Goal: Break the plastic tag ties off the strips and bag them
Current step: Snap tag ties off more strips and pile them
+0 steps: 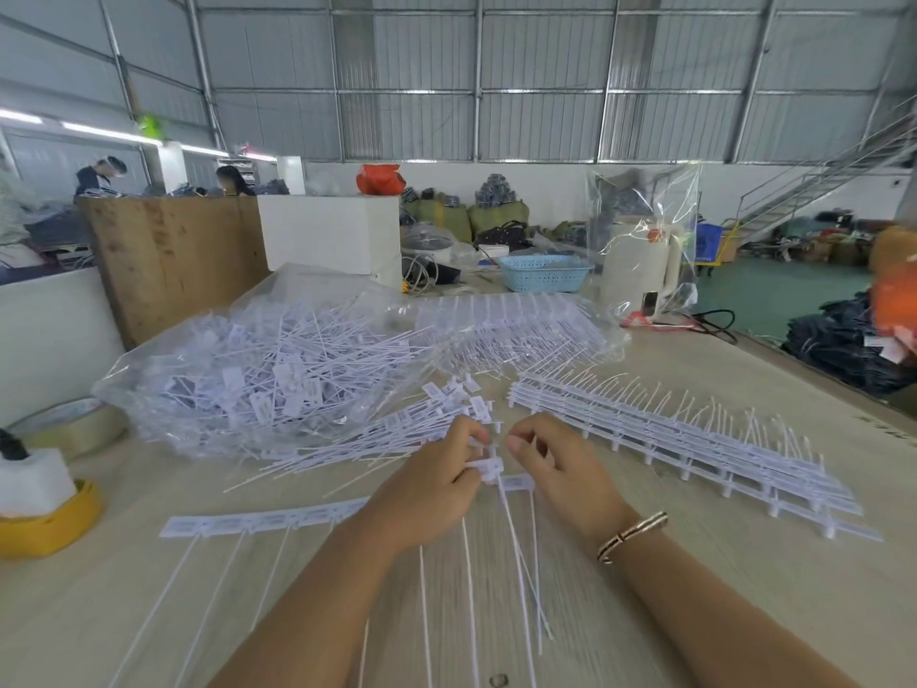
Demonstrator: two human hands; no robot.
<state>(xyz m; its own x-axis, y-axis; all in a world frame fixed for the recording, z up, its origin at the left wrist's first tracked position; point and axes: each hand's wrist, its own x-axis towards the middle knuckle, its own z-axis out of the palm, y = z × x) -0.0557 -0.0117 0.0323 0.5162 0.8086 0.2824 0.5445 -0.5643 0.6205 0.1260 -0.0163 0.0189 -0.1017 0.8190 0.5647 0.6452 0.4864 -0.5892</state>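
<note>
A white strip of plastic tag ties (258,524) lies across the table in front of me, its long tails pointing toward me. My left hand (436,481) is closed on the strip's right end, pinching a tie head. Just right of it, my right hand (556,469) curls its fingers at the same spot, thumb against the tie heads. Loose broken-off ties (397,434) lie in a small heap beyond my hands. A clear plastic bag (258,374) full of loose ties sits at the left. A stack of whole strips (685,439) lies at the right.
A roll of tape (69,424) and a yellow holder with white foam (44,513) sit at the left edge. Further back stand another clear bag of strips (516,325), a blue basket (543,273), a white kettle (640,270) and a wooden board (173,260). People work at the far left.
</note>
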